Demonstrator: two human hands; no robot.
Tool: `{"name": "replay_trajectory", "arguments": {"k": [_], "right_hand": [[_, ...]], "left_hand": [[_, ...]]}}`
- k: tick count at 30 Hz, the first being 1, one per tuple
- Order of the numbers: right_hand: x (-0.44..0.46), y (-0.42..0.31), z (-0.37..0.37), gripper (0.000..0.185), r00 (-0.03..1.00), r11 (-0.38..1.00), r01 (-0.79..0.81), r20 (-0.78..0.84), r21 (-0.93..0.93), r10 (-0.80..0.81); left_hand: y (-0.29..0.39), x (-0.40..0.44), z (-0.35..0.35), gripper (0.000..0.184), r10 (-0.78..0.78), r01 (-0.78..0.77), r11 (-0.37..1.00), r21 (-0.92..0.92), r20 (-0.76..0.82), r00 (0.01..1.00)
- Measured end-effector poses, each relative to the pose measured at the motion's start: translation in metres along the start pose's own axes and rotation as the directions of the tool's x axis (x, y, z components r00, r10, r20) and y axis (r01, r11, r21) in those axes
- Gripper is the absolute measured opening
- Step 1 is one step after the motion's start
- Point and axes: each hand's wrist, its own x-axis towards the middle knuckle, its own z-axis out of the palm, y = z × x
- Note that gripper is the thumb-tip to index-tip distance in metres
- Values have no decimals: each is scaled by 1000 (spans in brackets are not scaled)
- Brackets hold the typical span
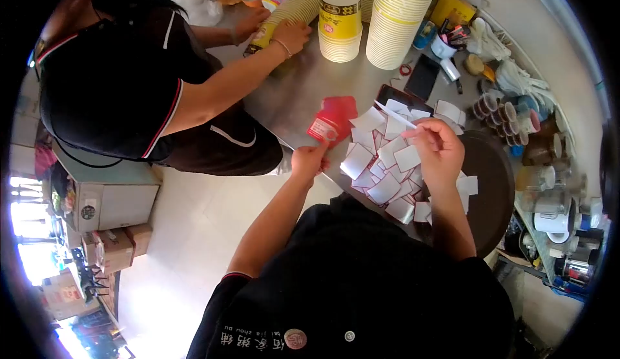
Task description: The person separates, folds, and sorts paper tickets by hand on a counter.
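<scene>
My left hand (310, 161) is closed on the edge of a red printed packet (336, 115), which looks slightly blurred and lies over the table's front edge. A thin white card (395, 114), seen nearly edge-on, is pinched between the thumb and fingers of my right hand (440, 147). Under and around that hand spreads a loose heap of white cards (385, 188) with red edges, some tilted and overlapping. Part of the heap rests by a round dark brown tray (494, 194).
A co-worker (129, 81) at my left has both hands on a lying stack of paper cups (294, 10). Tall cup stacks (397, 20) stand at the back. Behind the cards are a phone (423, 77) and a mug of pens (444, 46). Cups and jars line the right wall.
</scene>
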Motion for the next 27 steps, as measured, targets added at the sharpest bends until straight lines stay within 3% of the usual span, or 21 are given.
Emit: {"name": "replay_trajectory", "arguments": {"k": [3, 12, 14, 15, 17, 23, 24, 26, 27], "right_hand": [[1, -3, 10, 6, 999, 999, 9, 42, 32, -10], [0, -5, 21, 9, 995, 992, -65, 84, 111, 56], [-1, -3, 27, 10, 996, 991, -31, 91, 128, 19], [-1, -2, 31, 10, 995, 991, -28, 93, 131, 16], [1, 0, 38, 7, 994, 988, 19, 104, 156, -35], [4, -9, 46, 9, 987, 993, 75, 137, 94, -88], [4, -11, 48, 9, 985, 992, 84, 143, 96, -97], [3, -15, 52, 11, 977, 987, 156, 142, 36, -159], [1, -17, 56, 12, 981, 988, 145, 126, 46, -150]], "left_hand": [[11, 7, 2, 30, 20, -15, 985, 173, -27, 999], [-3, 14, -18, 20, 33, -33, 999, -24, 3, 999], [4, 3, -21, 14, 12, -4, 985, 172, -41, 999], [3, 3, -23, 14, 14, -7, 985, 170, -44, 999], [-2, 7, -27, 18, 125, -115, 930, 349, -8, 992], [-8, -6, -32, 27, 230, -242, 909, 339, 78, 970], [-3, -19, -30, 27, 238, -248, 909, 334, 73, 969], [5, -49, -26, 24, 58, -36, 995, -97, 231, 971], [6, -58, -28, 20, 29, 0, 994, -106, 270, 962]]}}
